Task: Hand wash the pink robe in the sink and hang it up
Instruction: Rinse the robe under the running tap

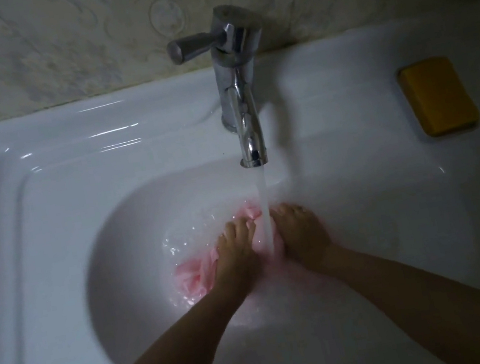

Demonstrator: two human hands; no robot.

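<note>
1. Our robe (194,275) lay wet and bunched up in the bowl of the sink (48,212), right under the tap (240,103). A bit of pink stuck out to the left. The rest was hidden under our hands.
2. Our left grip (236,258) sat on the left part of the robe, with its fingers bent down round the cloth to hold it. Our right grip (302,233) held the right part the same way. The two were near each other, and the water (265,209) fell between them.
3. The room was dim, so we could not see our thumbs.
4. We think this was the wetting or rinsing part. The hanging up was not yet done.
5. The water ran in a thick stream. We could not see the drain. If the robe lay over it, the bowl could fill up and spill over.
6. Water hitting the lump of cloth could splash out onto the rim and onto us.
7. The soap (439,96) sat on the rim at the far right, well apart from the robe. Wet fingers could let it slip and drop.
8. A soaked robe is heavy and drippy. If we lifted it without a squeeze, water could run onto the floor, or the robe could slide out of our hold.
9. Twisting too hard could hurt the thin cloth.
</note>
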